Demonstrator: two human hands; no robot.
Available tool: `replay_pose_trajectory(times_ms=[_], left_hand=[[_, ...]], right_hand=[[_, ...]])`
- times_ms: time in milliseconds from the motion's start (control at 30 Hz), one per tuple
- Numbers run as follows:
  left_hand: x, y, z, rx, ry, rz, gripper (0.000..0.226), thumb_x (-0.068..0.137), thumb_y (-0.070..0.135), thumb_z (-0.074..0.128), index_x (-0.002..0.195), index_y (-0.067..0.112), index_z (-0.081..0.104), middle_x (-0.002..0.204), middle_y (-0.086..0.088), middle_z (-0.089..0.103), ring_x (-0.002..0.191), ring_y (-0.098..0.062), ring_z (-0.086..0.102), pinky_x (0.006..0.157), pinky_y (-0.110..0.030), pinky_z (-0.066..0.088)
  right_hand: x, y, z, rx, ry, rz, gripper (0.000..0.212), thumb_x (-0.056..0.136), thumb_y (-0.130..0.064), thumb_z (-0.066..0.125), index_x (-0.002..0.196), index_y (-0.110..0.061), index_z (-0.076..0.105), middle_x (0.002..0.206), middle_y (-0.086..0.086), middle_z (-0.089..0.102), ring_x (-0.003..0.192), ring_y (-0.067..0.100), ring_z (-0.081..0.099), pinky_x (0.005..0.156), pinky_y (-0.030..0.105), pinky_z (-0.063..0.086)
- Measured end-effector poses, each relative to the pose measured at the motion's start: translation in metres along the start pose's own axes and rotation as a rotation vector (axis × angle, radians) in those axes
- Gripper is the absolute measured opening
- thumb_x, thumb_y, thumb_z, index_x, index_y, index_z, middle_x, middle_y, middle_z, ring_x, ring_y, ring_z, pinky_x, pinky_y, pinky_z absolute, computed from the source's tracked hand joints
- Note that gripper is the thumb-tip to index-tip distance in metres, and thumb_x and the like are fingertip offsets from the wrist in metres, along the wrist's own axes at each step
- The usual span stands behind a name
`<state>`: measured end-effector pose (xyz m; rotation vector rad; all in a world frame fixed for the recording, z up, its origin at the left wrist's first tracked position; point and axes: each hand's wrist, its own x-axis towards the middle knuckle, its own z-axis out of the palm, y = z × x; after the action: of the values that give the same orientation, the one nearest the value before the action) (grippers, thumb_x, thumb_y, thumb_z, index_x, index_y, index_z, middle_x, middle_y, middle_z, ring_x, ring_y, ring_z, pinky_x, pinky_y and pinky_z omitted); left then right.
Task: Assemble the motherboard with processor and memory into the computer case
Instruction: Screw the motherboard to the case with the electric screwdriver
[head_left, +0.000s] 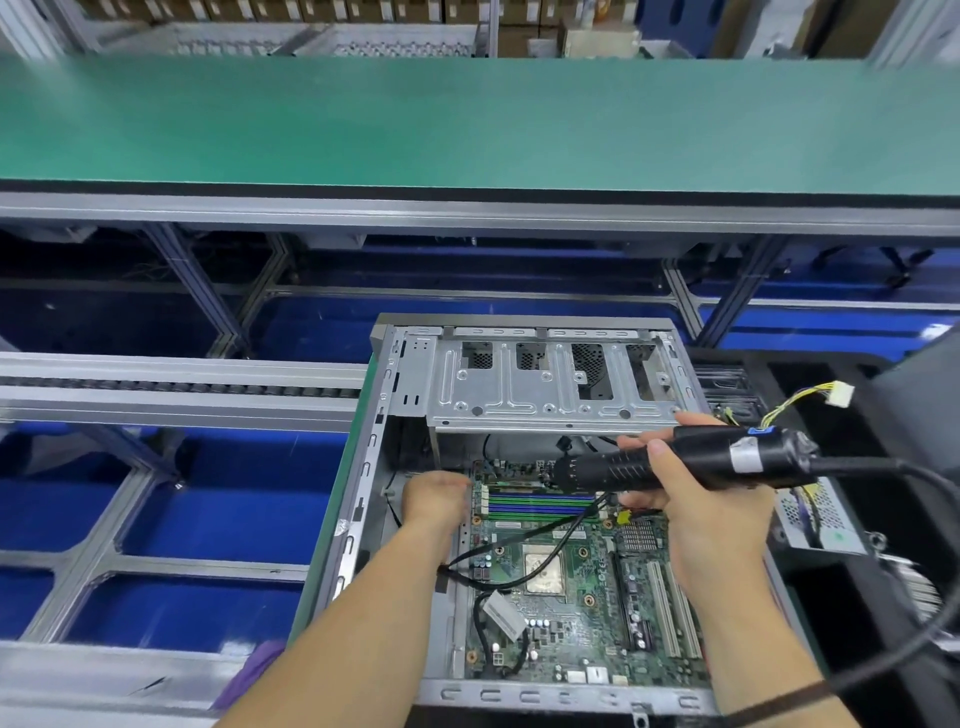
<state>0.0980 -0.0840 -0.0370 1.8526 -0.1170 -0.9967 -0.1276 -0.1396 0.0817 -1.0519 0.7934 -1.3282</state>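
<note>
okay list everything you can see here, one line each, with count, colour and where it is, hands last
computer case: one, grey metal, open, centre.
motherboard: one, green, lying inside the case.
processor: one, silver, mid-board.
memory slots: several, blue and green, far end of the board.
electric screwdriver: one, black, corded, over the board.
white connector: one, yellow-black wires, right of the case.
green shelf: one, behind.
left hand: at the board's far-left corner; grip hidden.
right hand: gripping the screwdriver.

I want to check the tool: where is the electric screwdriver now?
Gripped in the right hand, the electric screwdriver lies level above the motherboard's far edge.
</note>
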Motion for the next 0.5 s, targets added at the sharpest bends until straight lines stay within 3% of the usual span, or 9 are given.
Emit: replay_pose_trajectory(times_ms=[67, 233, 500], left_hand=[[-0.0021, 0.0027, -0.002, 0.033, 0.005, 0.026, 0.022, 0.094, -0.004, 0.051, 0.093, 0.005, 0.071, 0.07, -0.008, 0.065, 0.06, -0.018, 0.055, 0.06, -0.028, 0.05], [-0.003, 0.0033, 0.0022, 0.152, 0.009, 0.147, 0.024, 0.094, 0.002, 0.056, 0.081, 0.021, 0.064, 0.089, -0.009, 0.069, 0.077, -0.021, 0.061, 0.07, -0.031, 0.053], [-0.004, 0.0055, 0.0033, 0.257, 0.052, 0.223, 0.014, 0.088, 0.007, 0.068, 0.08, 0.018, 0.065, 0.085, -0.003, 0.07, 0.075, -0.017, 0.064, 0.061, -0.022, 0.046]], right_hand=[[0.0004, -0.0002, 0.0004, 0.007, 0.015, 0.005, 0.029, 0.079, -0.01, 0.075, 0.101, -0.029, 0.071, 0.092, 0.014, 0.072, 0.094, 0.041, 0.074, 0.05, 0.038, 0.058], [0.0014, 0.0012, 0.0001, 0.007, 0.035, -0.002, 0.03, 0.087, 0.003, 0.071, 0.104, -0.022, 0.068, 0.089, 0.011, 0.073, 0.09, 0.04, 0.074, 0.048, 0.036, 0.057], [0.003, 0.0031, -0.0028, 0.01, 0.042, -0.007, 0.033, 0.089, 0.006, 0.068, 0.104, -0.024, 0.07, 0.096, 0.018, 0.069, 0.093, 0.043, 0.073, 0.051, 0.037, 0.059]])
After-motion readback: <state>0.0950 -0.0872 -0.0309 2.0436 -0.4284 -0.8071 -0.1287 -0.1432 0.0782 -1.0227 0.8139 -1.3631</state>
